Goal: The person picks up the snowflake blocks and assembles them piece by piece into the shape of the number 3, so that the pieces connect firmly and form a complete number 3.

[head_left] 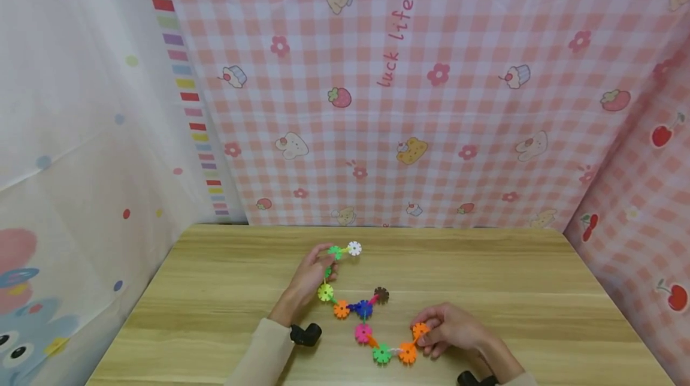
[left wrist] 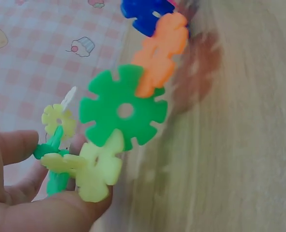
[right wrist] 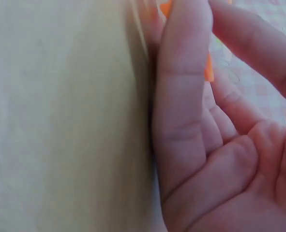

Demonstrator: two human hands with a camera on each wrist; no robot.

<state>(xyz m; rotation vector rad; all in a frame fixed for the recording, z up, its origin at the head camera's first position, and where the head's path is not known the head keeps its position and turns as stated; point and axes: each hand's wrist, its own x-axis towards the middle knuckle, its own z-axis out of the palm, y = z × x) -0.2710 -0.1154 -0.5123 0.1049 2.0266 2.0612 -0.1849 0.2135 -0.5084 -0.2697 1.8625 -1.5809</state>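
A chain of notched plastic snowflake discs, slotted edge to edge, zigzags across the table between two bare hands. My left hand [head_left: 308, 273] grips its far left part; in the left wrist view its fingers curl around small green discs [left wrist: 58, 182] beside a pale yellow disc [left wrist: 100, 169]. A white disc [head_left: 354, 248] ends the chain beyond that hand. Midway, a blue disc [head_left: 364, 308] carries a side branch tipped with a brown disc [head_left: 381, 295]. At the near right end, my right hand [head_left: 454, 329] pinches an orange disc [head_left: 420, 331], mostly hidden by fingers in the right wrist view.
The chain sits over a wood-grain table [head_left: 485, 266]. Behind the table hangs a pink checked cloth [head_left: 431, 110], with a white dotted cloth [head_left: 97, 104] on the left side. Black wrist straps with cameras [head_left: 306, 335] sit at both wrists.
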